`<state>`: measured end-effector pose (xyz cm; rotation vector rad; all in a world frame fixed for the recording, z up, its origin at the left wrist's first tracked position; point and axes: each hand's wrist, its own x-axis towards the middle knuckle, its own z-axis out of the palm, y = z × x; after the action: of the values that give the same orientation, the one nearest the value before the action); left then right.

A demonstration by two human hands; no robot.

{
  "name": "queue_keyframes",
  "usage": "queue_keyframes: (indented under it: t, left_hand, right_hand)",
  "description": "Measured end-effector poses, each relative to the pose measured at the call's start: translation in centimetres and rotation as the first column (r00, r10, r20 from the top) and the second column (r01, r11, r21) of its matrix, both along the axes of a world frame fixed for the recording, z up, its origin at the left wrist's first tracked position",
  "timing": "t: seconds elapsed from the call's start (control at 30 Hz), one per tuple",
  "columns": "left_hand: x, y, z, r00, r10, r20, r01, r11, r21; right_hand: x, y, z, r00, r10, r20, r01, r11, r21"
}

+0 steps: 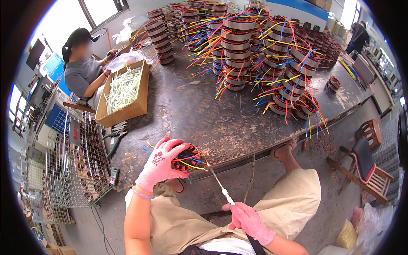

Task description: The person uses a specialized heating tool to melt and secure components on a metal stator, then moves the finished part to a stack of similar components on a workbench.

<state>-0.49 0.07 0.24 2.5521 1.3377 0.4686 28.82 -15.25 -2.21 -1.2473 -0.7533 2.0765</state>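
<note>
Your left hand (163, 163) clamps over the wound stator (187, 158), hiding most of it. Your right hand (248, 221) pinches a thin tube (221, 185); its tip blurs among the wires.

A dark, scuffed worktable (221, 114) fills the middle, over a grey concrete floor (335, 144). Bright windows (91, 10) glare at upper left. A wooden chair (367, 163) stands at right, a wire rack (72, 165) at left. The far wall (297, 8) looks blue and white, perhaps panelled.
</note>
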Motion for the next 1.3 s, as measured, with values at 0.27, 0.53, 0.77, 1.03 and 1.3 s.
queue_keyframes:
  t: [0.27,0.53,0.77,1.03,1.3]
  left_hand:
    - [0.01,-0.1,0.03,1.0,-0.001,0.003,0.001,1.0,0.0]
    - [0.12,-0.04,-0.04,1.0,-0.005,0.013,0.005,1.0,-0.001]
    - [0.06,-0.19,-0.05,1.0,0.006,0.005,-0.006,1.0,0.011]
    - [0.16,-0.14,-0.14,1.0,0.003,0.007,-0.003,1.0,0.004]
    - [0.1,-0.3,-0.36,1.0,0.031,0.003,-0.031,1.0,-0.001]
  right_hand:
    - [-0.06,0.21,0.66,1.0,0.007,0.016,-0.007,1.0,-0.015]
    - [0.1,0.06,0.24,1.0,0.001,0.019,-0.002,1.0,0.013]
    - [-0.16,0.21,0.56,1.0,0.007,0.02,-0.007,1.0,0.006]
    - [0.08,0.14,0.45,1.0,0.009,0.027,-0.009,1.0,0.006]
    - [0.08,0.3,0.64,0.999,0.028,0.03,-0.028,0.999,0.022]
